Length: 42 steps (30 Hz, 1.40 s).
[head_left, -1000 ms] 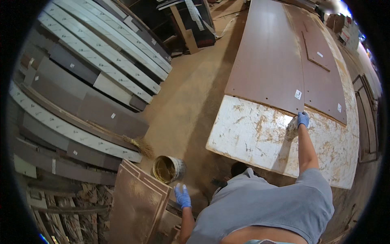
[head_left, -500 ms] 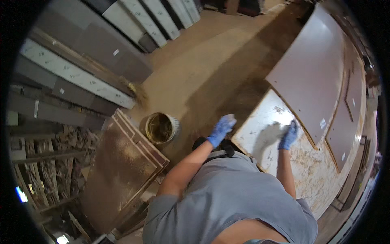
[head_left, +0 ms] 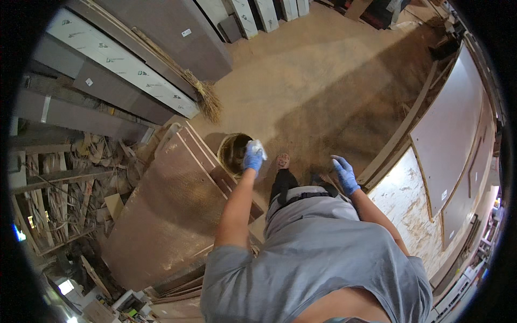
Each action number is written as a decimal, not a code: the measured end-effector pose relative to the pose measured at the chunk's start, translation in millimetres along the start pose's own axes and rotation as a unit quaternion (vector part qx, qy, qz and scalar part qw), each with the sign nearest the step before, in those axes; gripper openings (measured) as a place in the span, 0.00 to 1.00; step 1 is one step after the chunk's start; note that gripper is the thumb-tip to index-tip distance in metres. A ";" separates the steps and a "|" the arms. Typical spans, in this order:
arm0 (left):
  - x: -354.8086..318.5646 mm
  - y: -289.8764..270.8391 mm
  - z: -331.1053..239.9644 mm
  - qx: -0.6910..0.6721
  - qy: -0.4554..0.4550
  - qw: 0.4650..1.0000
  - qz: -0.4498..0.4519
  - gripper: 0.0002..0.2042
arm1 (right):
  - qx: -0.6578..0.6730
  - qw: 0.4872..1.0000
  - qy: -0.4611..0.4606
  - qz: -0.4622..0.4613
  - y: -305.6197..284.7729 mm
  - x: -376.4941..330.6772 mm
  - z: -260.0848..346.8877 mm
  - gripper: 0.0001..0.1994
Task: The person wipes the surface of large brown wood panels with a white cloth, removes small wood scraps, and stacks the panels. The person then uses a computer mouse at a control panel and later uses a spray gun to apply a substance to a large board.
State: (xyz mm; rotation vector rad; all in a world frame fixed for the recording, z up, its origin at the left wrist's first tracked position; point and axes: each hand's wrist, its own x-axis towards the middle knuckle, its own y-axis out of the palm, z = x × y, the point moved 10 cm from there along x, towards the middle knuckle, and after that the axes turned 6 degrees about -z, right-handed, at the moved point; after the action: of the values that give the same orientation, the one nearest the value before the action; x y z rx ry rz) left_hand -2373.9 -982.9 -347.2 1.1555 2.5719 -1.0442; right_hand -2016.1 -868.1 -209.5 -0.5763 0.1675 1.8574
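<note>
In a blue glove, my left hand (head_left: 252, 160) is closed round a crumpled white rag (head_left: 258, 146). It is above the right side of a round bucket (head_left: 222, 151) that stands on the floor; the bucket's inside is dark and stained yellowish. My right hand (head_left: 346, 175), gloved in blue too, holds nothing, its fingers stretched out near the corner of the worktable. On that table a white, brown-smeared surface (head_left: 401, 185) shows beside greyish-mauve panels (head_left: 449, 134).
Left of my legs lies a stack of brown boards (head_left: 161, 199). A straw broom (head_left: 207, 102) leans against long panels (head_left: 118, 62) at upper left. Wood scraps (head_left: 70, 188) fill a rack at far left. Dusty brown floor (head_left: 301, 75) stretches ahead.
I have turned toward the bucket, and my left hand has come over it with the rag. My right hand has left the tabletop and is now off its edge.
</note>
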 end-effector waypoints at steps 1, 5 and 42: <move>10.3 -17.9 18.3 0.055 -0.007 0.998 -0.001 0.31 | -0.005 1.000 0.022 -0.012 -4.1 0.4 -13.1 0.18; 26.0 -45.5 71.1 0.125 -0.176 0.976 0.040 0.40 | 0.025 0.995 0.057 -0.082 -21.1 -16.0 -25.5 0.17; -231.5 620.8 -449.3 0.024 0.086 0.754 0.651 0.35 | 0.559 0.661 0.038 -0.499 -185.2 9.8 -32.1 0.34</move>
State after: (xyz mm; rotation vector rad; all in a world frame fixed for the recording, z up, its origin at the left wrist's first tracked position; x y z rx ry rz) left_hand -1709.6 -545.4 -256.8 2.4579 1.0979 -0.5749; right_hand -1838.8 -805.2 -212.0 0.1776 0.8011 0.3984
